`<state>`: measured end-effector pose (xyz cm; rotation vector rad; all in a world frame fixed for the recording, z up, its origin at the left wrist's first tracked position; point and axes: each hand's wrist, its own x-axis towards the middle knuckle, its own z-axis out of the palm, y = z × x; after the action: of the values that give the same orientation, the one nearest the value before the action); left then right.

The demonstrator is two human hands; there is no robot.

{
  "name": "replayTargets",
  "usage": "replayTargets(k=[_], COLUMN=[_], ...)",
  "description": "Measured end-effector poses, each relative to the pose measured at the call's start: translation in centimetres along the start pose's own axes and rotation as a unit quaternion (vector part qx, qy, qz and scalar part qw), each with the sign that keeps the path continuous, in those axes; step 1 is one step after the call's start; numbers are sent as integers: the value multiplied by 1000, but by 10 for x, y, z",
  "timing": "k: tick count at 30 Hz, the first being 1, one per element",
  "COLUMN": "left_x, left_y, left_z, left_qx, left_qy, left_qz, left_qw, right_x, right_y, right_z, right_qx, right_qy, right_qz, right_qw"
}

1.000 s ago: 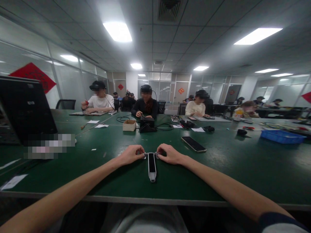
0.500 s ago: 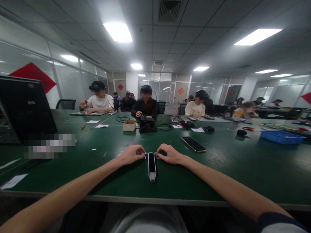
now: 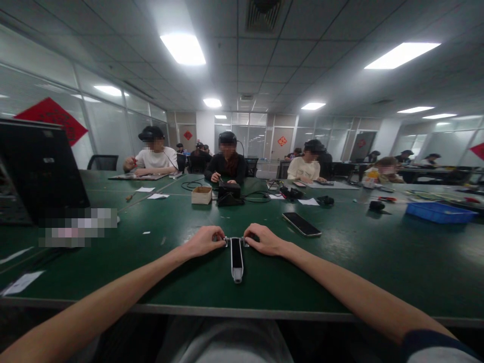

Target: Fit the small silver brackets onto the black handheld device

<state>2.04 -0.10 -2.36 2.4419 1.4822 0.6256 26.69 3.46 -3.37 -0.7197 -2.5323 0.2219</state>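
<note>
A long, narrow black device with a silver frame (image 3: pixel 236 258) lies lengthwise on the green table (image 3: pixel 181 275), pointing toward me. My left hand (image 3: pixel 205 240) is curled, pinching a small metal part at the device's far left corner. My right hand (image 3: pixel 264 239) mirrors it, fingers closed on the far right corner. Both forearms stretch out from the near table edge.
A black phone (image 3: pixel 301 224) lies right of my hands. A dark monitor (image 3: pixel 38 169) stands at the left. Farther back are a small cardboard box (image 3: pixel 201 195), a black unit with cables (image 3: pixel 229 194), paper slips and a blue tray (image 3: pixel 439 212). Several people sit working across the table.
</note>
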Motion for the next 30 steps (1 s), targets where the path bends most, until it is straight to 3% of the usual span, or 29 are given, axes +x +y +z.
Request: replayTargets(k=[13, 20, 25, 30], left_x=[-1, -1, -2, -1], left_y=[4, 4, 5, 2], left_z=[-2, -1, -5, -11], left_qx=[-14, -35, -78, -113], left_qy=[0, 28, 23, 76], left_qz=[-9, -20, -13, 10], left_qw=[1000, 999, 997, 991], right_x=[0, 0, 6, 22], right_y=[1, -2, -39, -85], right_z=[1, -2, -13, 2], right_qx=[5, -1, -51, -142], right_qy=[-1, -1, 44, -101], right_qz=[13, 26, 108, 203], right_qw=[1000, 1000, 992, 964])
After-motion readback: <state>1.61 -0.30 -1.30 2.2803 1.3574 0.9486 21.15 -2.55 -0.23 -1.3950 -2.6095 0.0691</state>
